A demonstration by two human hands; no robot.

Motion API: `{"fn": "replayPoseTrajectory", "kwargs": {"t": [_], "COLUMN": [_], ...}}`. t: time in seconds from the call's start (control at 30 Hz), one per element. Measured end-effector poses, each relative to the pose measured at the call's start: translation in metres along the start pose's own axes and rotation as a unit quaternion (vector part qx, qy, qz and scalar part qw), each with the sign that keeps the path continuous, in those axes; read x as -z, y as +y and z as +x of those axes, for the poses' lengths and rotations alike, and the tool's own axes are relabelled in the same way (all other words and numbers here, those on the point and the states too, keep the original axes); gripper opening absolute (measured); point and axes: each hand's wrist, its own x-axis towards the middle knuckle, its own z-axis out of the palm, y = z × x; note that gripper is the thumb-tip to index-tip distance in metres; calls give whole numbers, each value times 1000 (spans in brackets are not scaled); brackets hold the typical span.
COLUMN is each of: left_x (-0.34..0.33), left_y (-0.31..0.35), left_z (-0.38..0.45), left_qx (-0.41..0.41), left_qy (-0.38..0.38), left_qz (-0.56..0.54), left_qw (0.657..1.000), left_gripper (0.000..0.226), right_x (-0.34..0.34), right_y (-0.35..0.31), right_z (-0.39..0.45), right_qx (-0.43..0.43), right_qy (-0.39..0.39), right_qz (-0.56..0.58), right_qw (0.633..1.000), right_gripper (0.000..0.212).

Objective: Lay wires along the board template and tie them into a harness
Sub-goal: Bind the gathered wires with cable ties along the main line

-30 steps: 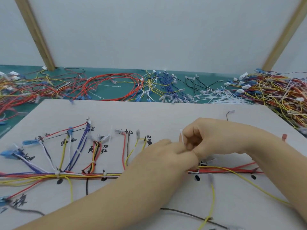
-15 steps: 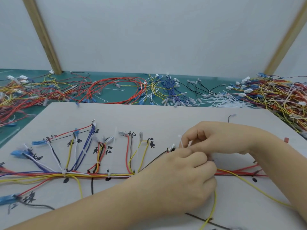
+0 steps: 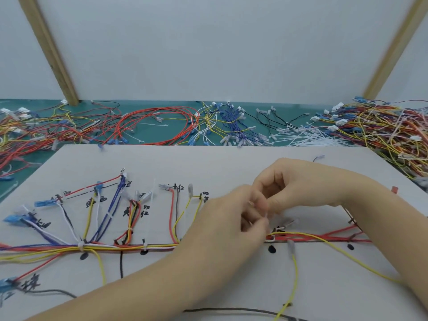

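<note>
A white board template (image 3: 231, 163) with black marks lies in front of me. Along its middle runs a bundled wire harness (image 3: 129, 246) of red, yellow, blue and white wires, with branches fanning up to labelled spots. My left hand (image 3: 222, 218) and my right hand (image 3: 298, 184) meet above the trunk, both pinching a thin white cable tie (image 3: 266, 215). The tie's loop (image 3: 269, 238) goes round the red wires just below the fingers. A loose yellow wire (image 3: 295, 274) hangs down toward me.
Behind the board, on the green table (image 3: 76, 147), lie piles of loose red wires (image 3: 150, 126), blue and yellow wires (image 3: 222, 121), spare white cable ties (image 3: 308, 137) and a big tangle (image 3: 382, 128) at the right. Two wooden posts (image 3: 49, 49) lean against the white wall.
Both hands stay together on the tie. The left hand has lifted from covering the trunk, and the tie's loop around the red wires now shows below the fingers.
</note>
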Motion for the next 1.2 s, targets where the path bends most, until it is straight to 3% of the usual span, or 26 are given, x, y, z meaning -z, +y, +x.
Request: {"fn": "replayPoseTrajectory", "kwargs": {"t": [0.1, 0.3, 1.2], "left_x": [4, 4, 4], "left_y": [-4, -8, -8], "left_z": [6, 9, 10], "left_qx": [68, 101, 92], "left_qy": [25, 3, 16], "left_qz": [-65, -73, -78], "left_qw": [995, 992, 993], "left_gripper": [19, 31, 30], "right_x": [1, 2, -4], "right_y": [1, 1, -7], "right_z": [0, 1, -1], "right_qx": [6, 23, 12], "right_qy": [3, -1, 27], "right_qz": [-17, -43, -81], "right_qw": [1000, 999, 996], "right_gripper": [14, 19, 23]}}
